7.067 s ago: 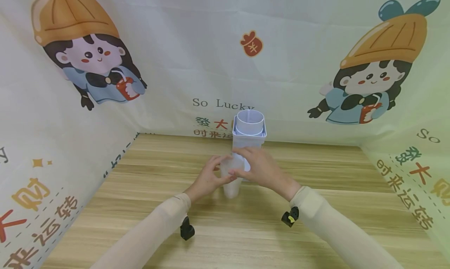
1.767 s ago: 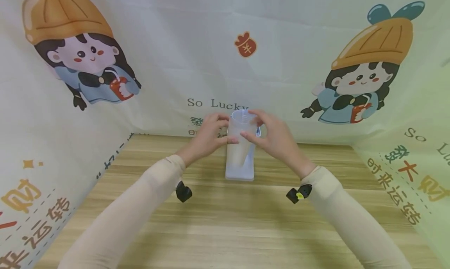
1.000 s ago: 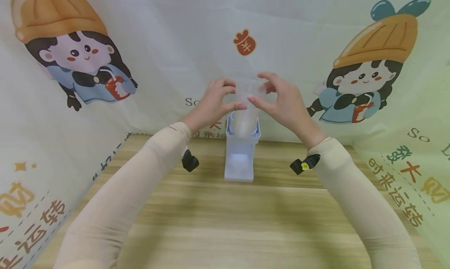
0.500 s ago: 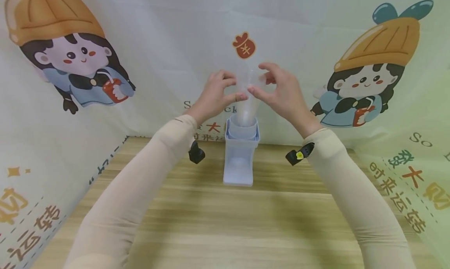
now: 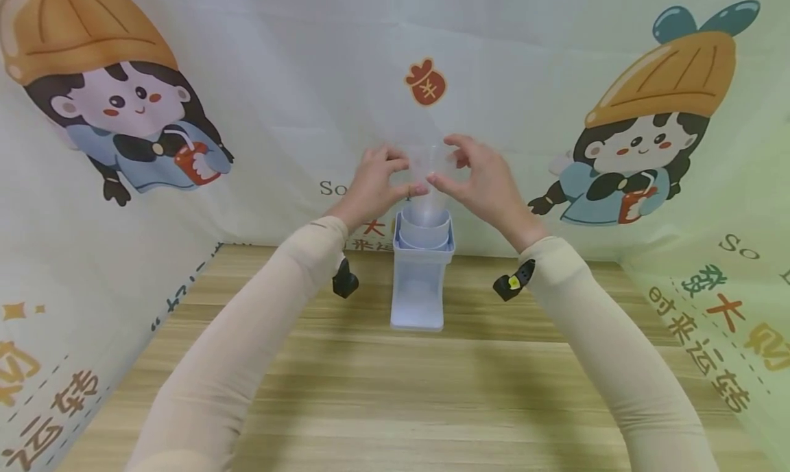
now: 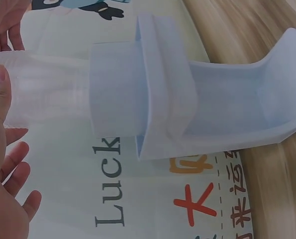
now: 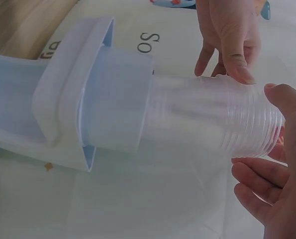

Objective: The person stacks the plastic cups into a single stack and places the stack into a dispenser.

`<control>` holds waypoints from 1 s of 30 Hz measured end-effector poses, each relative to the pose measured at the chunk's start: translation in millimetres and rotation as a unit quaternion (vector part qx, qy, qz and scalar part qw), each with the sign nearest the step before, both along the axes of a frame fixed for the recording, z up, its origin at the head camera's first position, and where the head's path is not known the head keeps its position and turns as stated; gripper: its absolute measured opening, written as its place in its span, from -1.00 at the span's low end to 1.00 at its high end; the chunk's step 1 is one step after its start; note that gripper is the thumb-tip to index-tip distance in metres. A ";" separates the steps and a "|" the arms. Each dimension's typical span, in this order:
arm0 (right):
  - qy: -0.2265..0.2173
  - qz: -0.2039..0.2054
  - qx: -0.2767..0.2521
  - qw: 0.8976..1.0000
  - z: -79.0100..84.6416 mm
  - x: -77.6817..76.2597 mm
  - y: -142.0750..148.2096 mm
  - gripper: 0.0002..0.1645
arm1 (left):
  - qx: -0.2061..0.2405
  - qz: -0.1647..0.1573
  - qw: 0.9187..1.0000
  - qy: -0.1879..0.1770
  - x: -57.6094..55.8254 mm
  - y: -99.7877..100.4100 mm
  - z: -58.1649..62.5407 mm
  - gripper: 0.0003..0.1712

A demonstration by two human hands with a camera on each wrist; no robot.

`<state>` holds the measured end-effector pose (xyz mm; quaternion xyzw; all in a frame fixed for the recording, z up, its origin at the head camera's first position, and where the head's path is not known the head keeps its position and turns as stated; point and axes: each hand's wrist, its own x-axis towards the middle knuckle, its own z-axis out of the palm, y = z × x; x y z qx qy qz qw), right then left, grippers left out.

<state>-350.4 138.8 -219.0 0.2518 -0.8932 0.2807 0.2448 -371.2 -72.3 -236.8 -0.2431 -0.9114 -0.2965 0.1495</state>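
Note:
A stack of clear plastic cups (image 7: 192, 109) stands upright, its narrow end inside the round tube atop a pale blue-white cup dispenser (image 5: 417, 300). Several close-set rims show at its upper end in the right wrist view. My left hand (image 5: 375, 187) grips the stack from the left near those rims, thumb across the near side. From the right, my right hand (image 5: 484, 184) holds it at the same height, thumb (image 7: 287, 99) on the rims. The lower part of the cups is hidden by the tube wall (image 6: 119, 89).
The dispenser stands on a wood-grain table (image 5: 395, 396) near its back edge, close to a printed cloth backdrop (image 5: 308, 101). More cloth hangs at both sides. A small black camera (image 5: 344, 280) is strapped at the left wrist, another camera (image 5: 507, 287) at the right.
Both hands brought the cup stack up from low in front of the dispenser to above its tube. In the last half second they have lowered, and the stack sits deeper in the tube.

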 end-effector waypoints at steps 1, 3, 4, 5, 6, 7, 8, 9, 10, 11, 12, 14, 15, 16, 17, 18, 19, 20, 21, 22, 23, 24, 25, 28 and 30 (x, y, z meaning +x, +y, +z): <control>-0.003 -0.001 0.003 1.000 -1.2 -0.6 0.0 -0.19 | 0.000 0.001 1.000 -0.001 -0.6 0.0 -1.7 -0.18; -0.009 -0.002 0.007 1.000 -3.7 -1.4 -0.1 -0.20 | 0.000 0.002 1.000 -0.003 -1.9 -0.2 -5.5 -0.18; -0.011 -0.003 0.009 1.000 -5.1 -1.8 -0.1 -0.20 | -0.002 0.003 1.000 -0.004 -2.6 -0.2 -7.6 -0.18; -0.014 -0.005 0.013 1.000 -6.6 -2.1 0.0 -0.20 | -0.005 0.004 1.000 -0.005 -3.3 0.0 -9.7 -0.18; -0.016 -0.005 0.016 1.000 -8.1 -2.2 -0.1 -0.20 | -0.008 0.005 1.000 -0.006 -3.9 0.0 -11.9 -0.18; -0.018 -0.005 0.018 1.000 -9.9 -2.6 -0.2 -0.19 | -0.012 0.005 1.000 -0.009 -4.2 0.1 -14.0 -0.18; -0.019 -0.004 0.021 1.000 -12.0 -3.1 -0.2 -0.19 | -0.016 0.006 1.000 -0.010 -4.7 0.2 -16.1 -0.18; -0.021 -0.004 0.025 0.999 -14.0 -3.4 -0.4 -0.18 | -0.020 0.007 1.000 -0.011 -5.0 0.2 -18.0 -0.18; -0.021 -0.004 0.029 0.999 -16.0 -4.0 -0.5 -0.18 | -0.023 0.009 1.000 -0.012 -5.2 0.2 -20.0 -0.18; -0.022 -0.004 0.033 0.999 -18.1 -4.4 -0.7 -0.17 | -0.026 0.010 1.000 -0.011 -5.4 0.3 -21.8 -0.18; -0.024 -0.003 0.035 0.999 -20.3 -5.0 -0.8 -0.17 | -0.029 0.011 0.999 -0.011 -5.5 0.3 -23.5 -0.19; -0.028 -0.004 0.039 0.999 -24.5 -6.2 -0.8 -0.17 | -0.035 0.013 0.999 -0.009 -5.7 0.4 -26.8 -0.20; -0.031 -0.004 0.040 0.999 -26.3 -6.6 -0.8 -0.17 | -0.036 0.013 0.999 -0.009 -5.6 0.6 -28.3 -0.20; -0.034 -0.006 0.041 0.999 -28.5 -7.2 -0.6 -0.17 | -0.039 0.012 0.999 -0.008 -5.6 0.7 -29.8 -0.20; -0.038 -0.008 0.042 0.998 -30.6 -7.6 -0.5 -0.18 | -0.041 0.011 0.999 -0.008 -5.6 0.8 -31.2 -0.20; -0.042 -0.009 0.041 0.998 -32.5 -8.2 -0.3 -0.18 | -0.043 0.011 0.999 -0.009 -5.7 0.9 -32.6 -0.20; -0.046 -0.010 0.042 0.998 -34.4 -8.9 -0.1 -0.17 | -0.045 0.011 0.999 -0.009 -5.9 1.0 -34.1 -0.21; -0.049 -0.011 0.042 0.998 -36.1 -9.6 0.1 -0.17 | -0.048 0.012 0.999 -0.009 -6.3 1.1 -35.6 -0.20; -0.052 -0.012 0.044 0.998 -37.6 -9.9 0.2 -0.16 | -0.050 0.013 0.999 -0.009 -6.7 1.1 -37.0 -0.20; -0.053 -0.013 0.046 0.997 -39.0 -10.6 0.3 -0.17 | -0.053 0.014 0.998 -0.008 -7.4 1.0 -38.4 -0.20; -0.055 -0.013 0.047 0.997 -40.1 -10.9 0.2 -0.16 | -0.056 0.015 0.998 -0.007 -8.0 0.9 -39.6 -0.20; -0.057 -0.014 0.048 0.997 -41.0 -11.2 0.2 -0.16 | -0.059 0.015 0.998 -0.006 -8.5 0.8 -40.8 -0.19; -0.058 -0.015 0.049 0.997 -41.7 -11.2 0.1 -0.16 | -0.061 0.016 0.998 -0.007 -8.7 0.6 -42.0 -0.19; -0.062 -0.015 0.053 0.997 -43.7 -11.0 -0.5 -0.17 | -0.062 0.014 0.998 -0.014 -8.9 0.0 -44.8 -0.18; -0.063 -0.014 0.055 0.996 -45.1 -10.8 -0.6 -0.18 | -0.062 0.013 0.998 -0.019 -8.3 -0.2 -46.3 -0.17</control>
